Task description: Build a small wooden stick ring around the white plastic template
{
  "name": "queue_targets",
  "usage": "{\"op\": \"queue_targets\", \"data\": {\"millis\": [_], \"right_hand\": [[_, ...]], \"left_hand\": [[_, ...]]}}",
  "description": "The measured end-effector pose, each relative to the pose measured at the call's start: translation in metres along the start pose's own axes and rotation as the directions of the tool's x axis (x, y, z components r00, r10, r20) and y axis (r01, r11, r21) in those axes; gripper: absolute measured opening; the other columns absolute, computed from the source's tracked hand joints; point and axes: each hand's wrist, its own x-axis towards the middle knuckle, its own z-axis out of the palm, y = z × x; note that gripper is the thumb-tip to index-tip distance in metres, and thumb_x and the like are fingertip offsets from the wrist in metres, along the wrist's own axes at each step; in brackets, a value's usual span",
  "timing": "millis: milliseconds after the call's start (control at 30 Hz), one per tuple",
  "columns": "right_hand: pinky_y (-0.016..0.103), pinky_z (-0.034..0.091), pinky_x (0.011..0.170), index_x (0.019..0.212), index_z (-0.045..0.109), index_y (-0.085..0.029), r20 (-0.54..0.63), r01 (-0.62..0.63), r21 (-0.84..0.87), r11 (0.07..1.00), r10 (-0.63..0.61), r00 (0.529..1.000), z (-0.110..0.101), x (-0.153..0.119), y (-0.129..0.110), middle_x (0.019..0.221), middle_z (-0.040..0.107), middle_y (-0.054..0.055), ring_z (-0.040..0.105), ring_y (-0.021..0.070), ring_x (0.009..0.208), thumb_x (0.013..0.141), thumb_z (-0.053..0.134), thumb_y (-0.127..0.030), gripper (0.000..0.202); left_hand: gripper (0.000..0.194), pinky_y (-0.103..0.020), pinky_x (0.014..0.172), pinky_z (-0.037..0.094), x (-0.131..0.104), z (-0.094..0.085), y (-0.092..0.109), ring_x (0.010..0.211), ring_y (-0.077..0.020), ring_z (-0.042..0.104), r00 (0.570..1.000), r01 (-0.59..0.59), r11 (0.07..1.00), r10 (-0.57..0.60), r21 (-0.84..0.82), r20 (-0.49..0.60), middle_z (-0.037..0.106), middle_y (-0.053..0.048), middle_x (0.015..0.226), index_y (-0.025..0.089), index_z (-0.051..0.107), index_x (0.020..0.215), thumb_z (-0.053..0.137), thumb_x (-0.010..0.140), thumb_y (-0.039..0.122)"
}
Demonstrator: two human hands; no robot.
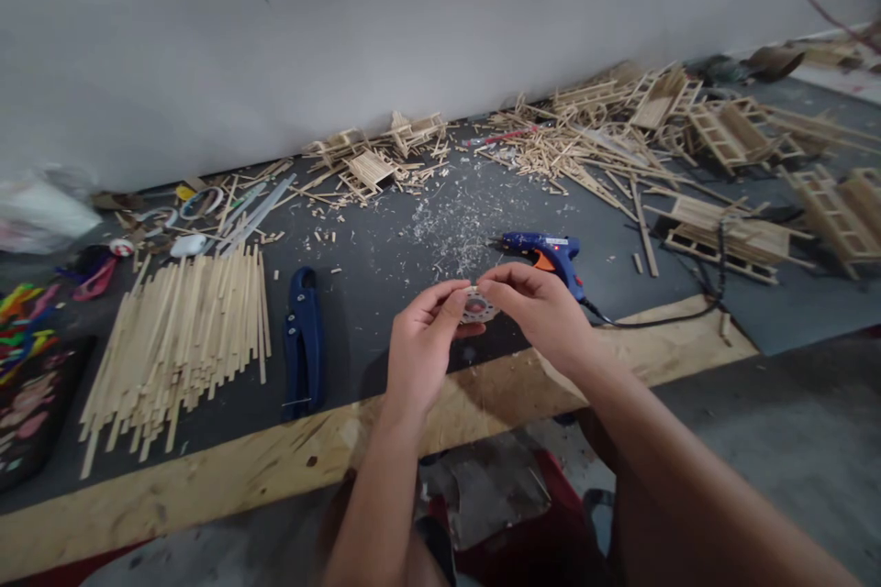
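Observation:
Between my two hands, over the front part of the dark table, is a small round disc (476, 306) with holes around its rim. My left hand (428, 330) pinches its left side with thumb and fingers. At its upper right edge, the thumb and forefinger of my right hand (533, 303) are closed on it. Just behind my right hand lies a blue glue gun (543, 245) with an orange trigger and a black cord. A blue cutter (304, 344) rests on the table to the left of my hands.
Many thin wooden sticks (185, 330) lie at the left. Small wooden models (730, 133) and loose sticks line the back and right. White scraps (454, 220) litter the middle. A wooden board (262, 468) runs along the front edge. Coloured items (24, 321) sit far left.

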Motion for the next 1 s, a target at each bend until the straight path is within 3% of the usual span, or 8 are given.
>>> {"op": "queue_targets", "data": {"millis": [367,1000], "right_hand": [[0.025,0.043,0.065,0.076,0.064,-0.018,-0.063,-0.004,0.014,1.000,0.005,0.998,0.0013,-0.0032,-0.0011,0.072,0.063,0.000,0.056,0.0117,0.067,0.075,0.060,-0.031,0.014],[0.026,0.044,0.063,0.076,0.063,-0.017,-0.066,0.011,-0.052,0.999,-0.014,0.998,0.0031,-0.0030,0.0036,0.071,0.063,0.000,0.057,0.0124,0.066,0.076,0.059,-0.031,0.014]], "left_hand": [[0.021,-0.031,0.065,0.059,-0.0005,0.0016,-0.0015,0.074,-0.0166,0.065,0.999,-0.028,1.000,0.028,-0.003,0.023,0.068,-0.004,0.080,0.018,0.067,0.092,0.062,0.077,0.031],[0.022,-0.025,0.058,0.058,0.0011,0.0050,-0.0049,0.067,-0.0132,0.063,0.996,-0.076,0.992,0.079,0.099,-0.031,0.067,-0.002,0.076,0.017,0.066,0.091,0.062,0.077,0.034]]}}
